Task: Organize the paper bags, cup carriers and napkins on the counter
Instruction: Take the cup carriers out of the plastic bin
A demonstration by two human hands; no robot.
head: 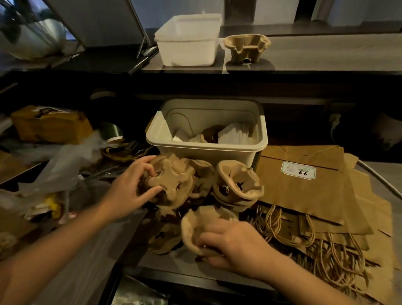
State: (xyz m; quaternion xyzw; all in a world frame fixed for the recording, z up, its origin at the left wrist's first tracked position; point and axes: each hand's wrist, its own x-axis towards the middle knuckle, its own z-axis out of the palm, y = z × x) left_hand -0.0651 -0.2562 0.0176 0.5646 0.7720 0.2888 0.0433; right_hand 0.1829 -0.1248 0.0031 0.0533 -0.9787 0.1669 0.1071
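Right hand (235, 244): curled around the near cup carrier (200, 223).
Left hand (131, 189): grips the far cup carrier (173, 178) ahead.
Tip: match the holes, then stack softly.
Paper bags (317, 192): right of both hands.

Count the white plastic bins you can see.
2. The upper bin sits on the raised ledge; the lower bin sits on the counter behind the cup carriers. None seems hidden.

Tan carriers (173, 182) under the hands; brown bags (317, 192) right of them; cream bin (209, 149) beyond holds white napkins (234, 135).
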